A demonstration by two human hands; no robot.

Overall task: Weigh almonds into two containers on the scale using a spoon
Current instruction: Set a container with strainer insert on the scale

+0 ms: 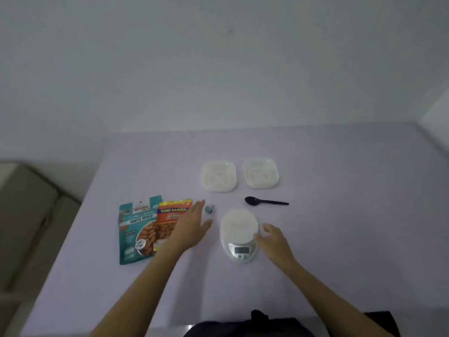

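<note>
— Where are the almonds?

— Sealed in two packets, as far as I can tell, lying flat at about nine o'clock from the scale (pixel 239 233): a teal bag (pixel 136 229) with an orange bag (pixel 170 220) overlapping its right side. The scale's platform is bare, so nothing is weighed yet, I'd say.

— And the rest of the kit?

— The left container (pixel 219 175) sits at twelve o'clock from the scale, the right container (pixel 261 173) at one o'clock, side by side and apart. Both look empty. The black spoon (pixel 266 202) lies between them and the scale, bowl toward nine o'clock. It reads as a set-out layout, each piece within reach of the scale.

— The hands?

— Apart, neither holding anything. The left hand (pixel 192 224) is flat, fingers straight, over the orange bag's right edge; contact I cannot judge. The right hand (pixel 273 239) is loosely spread at the scale's three o'clock side, probably to steady or switch it on. A small object (pixel 209 208), too blurred to name, lies just beyond the left fingertips.

— The surroundings?

— A pale lilac worktop (pixel 340 215) against a plain white wall (pixel 218 69); beige furniture (pixel 29 215) stands off its nine o'clock edge.
</note>
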